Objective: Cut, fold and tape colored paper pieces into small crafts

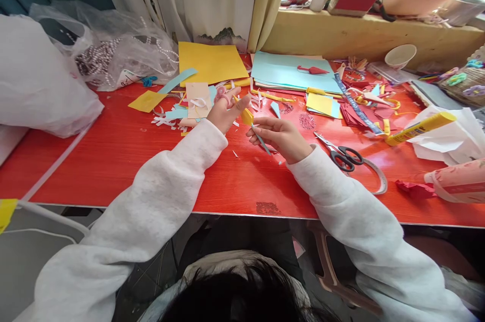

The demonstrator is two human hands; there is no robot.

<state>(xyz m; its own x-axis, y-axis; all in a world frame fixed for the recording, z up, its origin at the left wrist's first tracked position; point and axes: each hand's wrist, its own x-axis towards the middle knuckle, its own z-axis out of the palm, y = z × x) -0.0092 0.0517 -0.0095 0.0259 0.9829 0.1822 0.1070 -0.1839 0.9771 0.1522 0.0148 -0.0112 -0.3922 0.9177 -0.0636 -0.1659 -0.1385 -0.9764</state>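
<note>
Between my hands is a small yellow folded-paper flower (247, 117) with a thin blue-grey paper strip (261, 140) running down from it like a stem. My left hand (226, 109) pinches the yellow part between thumb and fingers. A pink looped thing (222, 94) shows at the fingers of this hand; its kind is unclear. My right hand (282, 136) is closed on the lower end of the flower and the strip, fingertips near the yellow part. Scissors with black handles (343, 156) lie right of my right hand. A light blue paper piece (275, 108) lies just beyond it.
Yellow sheets (212, 61) and light blue sheets (291, 72) lie at the back, with a red paper piece (313, 70) on the blue. Paper scraps (178, 113) spread leftward. A glue stick (420, 129), a tape measure (377, 175) and plastic bags (41, 74) are around.
</note>
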